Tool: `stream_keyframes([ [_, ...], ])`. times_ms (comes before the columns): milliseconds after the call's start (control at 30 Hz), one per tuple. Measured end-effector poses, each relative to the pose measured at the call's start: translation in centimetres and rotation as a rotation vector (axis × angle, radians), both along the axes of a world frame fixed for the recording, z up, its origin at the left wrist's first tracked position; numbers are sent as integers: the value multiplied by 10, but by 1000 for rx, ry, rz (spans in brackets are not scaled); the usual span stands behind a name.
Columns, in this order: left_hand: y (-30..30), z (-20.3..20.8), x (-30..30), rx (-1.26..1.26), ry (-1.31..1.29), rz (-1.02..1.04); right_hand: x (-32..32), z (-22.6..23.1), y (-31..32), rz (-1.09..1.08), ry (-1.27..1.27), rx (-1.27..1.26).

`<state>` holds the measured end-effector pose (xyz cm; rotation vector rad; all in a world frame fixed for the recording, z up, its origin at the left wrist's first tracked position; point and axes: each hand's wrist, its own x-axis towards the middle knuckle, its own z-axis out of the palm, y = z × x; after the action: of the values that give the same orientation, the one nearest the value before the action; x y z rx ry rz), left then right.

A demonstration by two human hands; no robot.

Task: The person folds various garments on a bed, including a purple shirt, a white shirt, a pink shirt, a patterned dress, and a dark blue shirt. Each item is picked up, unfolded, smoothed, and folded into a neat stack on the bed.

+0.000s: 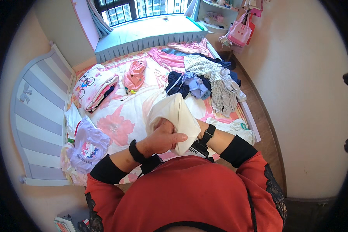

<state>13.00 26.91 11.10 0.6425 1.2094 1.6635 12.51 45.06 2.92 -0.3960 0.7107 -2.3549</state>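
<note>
A cream-white piece of clothing (176,106) is bunched up over the bed in front of my body; its exact kind I cannot make out. My left hand (162,137) grips it, fingers tucked into its folds and thumb stretched across the outside. Behind the cloth's right side is my right hand (202,128); only a sliver near the wrist shows, and its fingers are hidden. Beneath the held cloth lies a white bedspread with pink flowers (116,125). A white garment with green trim (236,129) lies just beyond my right wrist.
A clothes heap (205,73) covers the bed's far right. Folded clothes (98,87) are stacked far left, beside a pink bag-like item (135,75). A lilac printed garment (89,145) lies near the striped headboard (42,116). A window seat (150,33) borders the far side.
</note>
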Motion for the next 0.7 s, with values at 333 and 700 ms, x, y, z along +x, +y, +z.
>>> stream_keyframes([
  [333, -21, -18, -25, -142, 69, 389, -3, -2, 36, -170, 31, 653],
  [700, -50, -33, -77, -193, 64, 471, -6, 171, 99, -865, 864, 1334],
])
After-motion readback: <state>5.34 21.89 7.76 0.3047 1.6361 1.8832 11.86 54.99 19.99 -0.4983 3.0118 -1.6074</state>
